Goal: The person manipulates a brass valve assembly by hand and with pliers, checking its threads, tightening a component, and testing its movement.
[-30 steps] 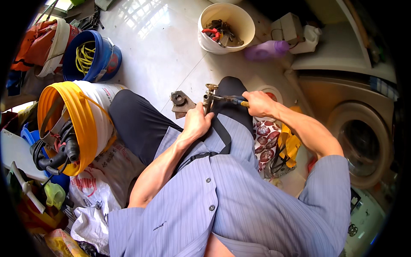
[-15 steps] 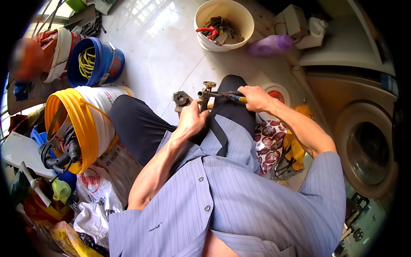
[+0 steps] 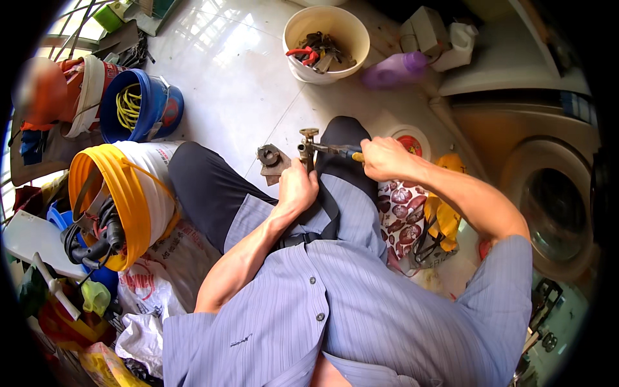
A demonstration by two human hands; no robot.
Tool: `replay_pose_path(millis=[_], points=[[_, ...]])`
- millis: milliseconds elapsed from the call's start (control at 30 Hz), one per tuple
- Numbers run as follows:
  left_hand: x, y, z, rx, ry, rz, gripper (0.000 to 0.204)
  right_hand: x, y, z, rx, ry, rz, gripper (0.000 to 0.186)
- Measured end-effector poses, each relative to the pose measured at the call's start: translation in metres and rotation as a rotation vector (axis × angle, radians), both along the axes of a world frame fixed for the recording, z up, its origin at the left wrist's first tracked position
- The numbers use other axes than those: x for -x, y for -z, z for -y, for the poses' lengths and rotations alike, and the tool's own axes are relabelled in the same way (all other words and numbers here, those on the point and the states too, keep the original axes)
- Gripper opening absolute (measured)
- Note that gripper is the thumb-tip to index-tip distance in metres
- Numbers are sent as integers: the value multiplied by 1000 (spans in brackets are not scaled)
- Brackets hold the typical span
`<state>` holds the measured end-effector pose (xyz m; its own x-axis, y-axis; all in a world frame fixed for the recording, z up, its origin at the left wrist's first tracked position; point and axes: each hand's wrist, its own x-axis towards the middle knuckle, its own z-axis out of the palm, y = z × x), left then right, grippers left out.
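Pliers (image 3: 336, 149) at valve (image 3: 307, 149), wide floor (image 3: 225, 80) past knees (image 3: 201, 169)

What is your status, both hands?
Left hand holding brass-coloured metal fitting. Right hand gripping blue-and-yellow-handled tool, tip at fitting. Greyish metal plate with dark ring nearby.

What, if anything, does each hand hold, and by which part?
The left hand holds a metal valve fitting by its lower part; the right hand, a plier-like tool by its handle end.

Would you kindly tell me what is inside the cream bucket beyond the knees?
The cream bucket holds dark, metallic-looking pieces, with a red tool at the left; whatever lies beneath them is covered.
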<state>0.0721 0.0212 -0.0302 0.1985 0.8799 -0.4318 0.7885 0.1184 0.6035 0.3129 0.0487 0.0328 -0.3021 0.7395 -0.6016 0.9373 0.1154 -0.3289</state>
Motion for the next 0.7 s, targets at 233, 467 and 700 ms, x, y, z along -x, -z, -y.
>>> replay_pose_path(millis=[233,467,700], points=[[14,9,-1,160,-56,145,33,-24,64,-1,101,12,-80,31],[12,-12,-15,399,-173,245,30,-37,118,-6,-14,-68,-292,36],[19,-15,-29,428,-209,207,21,-30,166,-26,-157,-100,-530,42]])
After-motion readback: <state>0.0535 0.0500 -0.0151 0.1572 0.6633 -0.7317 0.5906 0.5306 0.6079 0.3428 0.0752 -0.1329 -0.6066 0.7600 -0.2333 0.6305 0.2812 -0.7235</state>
